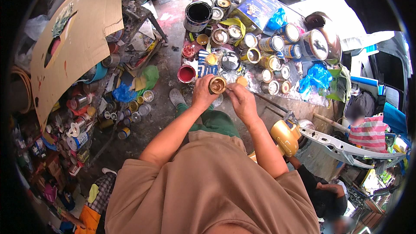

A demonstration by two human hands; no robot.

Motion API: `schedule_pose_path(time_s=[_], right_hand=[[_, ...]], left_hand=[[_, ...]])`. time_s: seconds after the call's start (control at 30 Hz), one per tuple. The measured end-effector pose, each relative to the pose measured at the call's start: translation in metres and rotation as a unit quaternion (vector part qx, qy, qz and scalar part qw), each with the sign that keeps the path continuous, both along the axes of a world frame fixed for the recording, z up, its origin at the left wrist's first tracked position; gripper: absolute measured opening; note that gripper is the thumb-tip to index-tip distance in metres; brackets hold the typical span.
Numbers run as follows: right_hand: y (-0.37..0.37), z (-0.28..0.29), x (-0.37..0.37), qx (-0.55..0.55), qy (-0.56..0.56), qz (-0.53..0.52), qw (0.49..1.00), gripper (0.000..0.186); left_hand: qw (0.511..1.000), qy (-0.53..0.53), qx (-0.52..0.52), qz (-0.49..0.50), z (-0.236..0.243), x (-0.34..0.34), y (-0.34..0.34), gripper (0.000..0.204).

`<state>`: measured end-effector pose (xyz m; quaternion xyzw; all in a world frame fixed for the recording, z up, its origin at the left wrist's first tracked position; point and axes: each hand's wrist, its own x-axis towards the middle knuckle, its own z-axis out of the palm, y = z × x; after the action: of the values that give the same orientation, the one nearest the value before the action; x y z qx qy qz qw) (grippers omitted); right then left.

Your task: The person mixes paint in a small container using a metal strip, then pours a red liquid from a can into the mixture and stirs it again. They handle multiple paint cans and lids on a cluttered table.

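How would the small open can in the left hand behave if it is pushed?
The small can would probably keep its shape, as its round form looks rigid. Being open, with brownish contents inside, it may spill if tilted. The left hand grasping it may limit slipping.

Plain brown tee (212,182), kinda loose, soft creases running down the front, wide short sleeves (132,180) and a rounded neckline (229,220). Under the hem it's green pants (219,120), pretty wrinkly, then pale greyish shoes (176,97), too small to make out much detail. Forearms (170,138) are bare, left hand (202,92) and right hand (244,103) bare too
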<state>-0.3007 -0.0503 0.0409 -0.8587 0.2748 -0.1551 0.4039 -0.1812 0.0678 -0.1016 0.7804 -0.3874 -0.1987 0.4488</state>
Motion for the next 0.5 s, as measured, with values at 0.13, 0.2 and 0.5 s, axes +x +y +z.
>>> schedule_pose_path(time_s=[0.13,0.2,0.5], right_hand=[[-0.0064,0.0066,-0.006,-0.03,0.064,0.017,0.997,0.015],[-0.0093,0.0056,-0.0038,-0.028,0.046,-0.023,0.998,0.015],[-0.0034,0.0065,-0.0058,-0.058,0.028,-0.01,0.998,0.016]], left_hand=[[1.0,-0.004,0.006,-0.006,0.0012,0.0003,-0.0004,0.079],[1.0,-0.008,0.007,-0.01,0.0021,-0.0007,-0.0004,0.079],[1.0,-0.007,0.005,0.0,0.0042,-0.0027,0.0007,0.08]])
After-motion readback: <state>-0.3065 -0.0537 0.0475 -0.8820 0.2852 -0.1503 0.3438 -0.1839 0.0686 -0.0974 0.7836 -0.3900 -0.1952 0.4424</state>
